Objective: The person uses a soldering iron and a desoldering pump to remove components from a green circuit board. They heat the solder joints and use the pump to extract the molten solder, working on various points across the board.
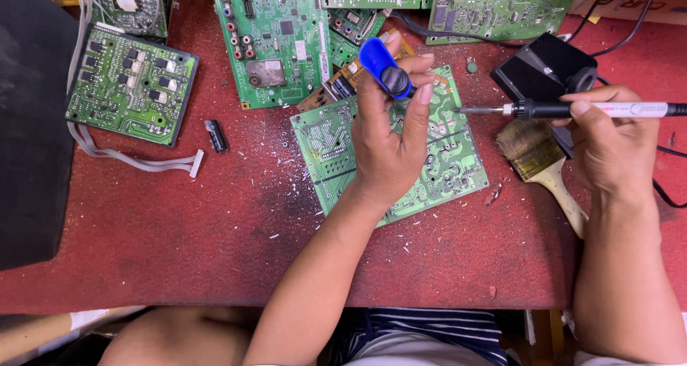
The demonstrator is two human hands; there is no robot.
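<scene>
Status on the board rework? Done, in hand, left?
Done: the green circuit board lies solder side up on the red table, with white flecks scattered around it. In hand: the left hand holds a blue desoldering pump upright over the board; the right hand aims a soldering iron at its upper edge. Left: the tip isn't visibly touching yet, and the brush lies unused.

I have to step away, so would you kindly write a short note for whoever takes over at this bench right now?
Left hand: holds a blue solder sucker upright over the board.
Right hand: grips the soldering iron, tip pointing left, just over the board's upper right part.
The green circuit board lies solder side up on the red table; a brush rests to its right.
Done: cannot tell which joints are cleared.
Left: likely the joint at the tip.
</scene>
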